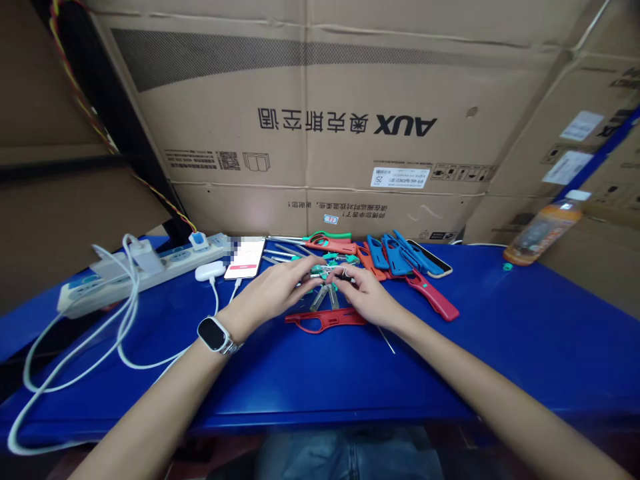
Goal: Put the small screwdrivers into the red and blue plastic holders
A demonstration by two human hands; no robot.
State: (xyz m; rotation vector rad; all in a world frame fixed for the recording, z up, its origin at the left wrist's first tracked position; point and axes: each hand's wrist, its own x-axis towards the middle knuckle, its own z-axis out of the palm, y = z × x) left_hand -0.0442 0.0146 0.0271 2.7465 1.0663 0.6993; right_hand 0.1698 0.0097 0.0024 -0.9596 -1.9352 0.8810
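My left hand and my right hand meet over a heap of small lighter parts, fingertips almost touching. Between the right fingers is a small black part with a thin white wire. The left fingers are pinched together, and what they hold is hidden. Just below the fingertips lie clear lighter fuel tanks. A red lighter shell half lies flat in front of the hands, its right end by my right hand. A thin metal wire sticks out beneath the right wrist.
Blue lighter shells and a dark red one lie to the right, near a phone. An orange drink bottle leans against cardboard. At left are a power strip, white cables and a lit phone.
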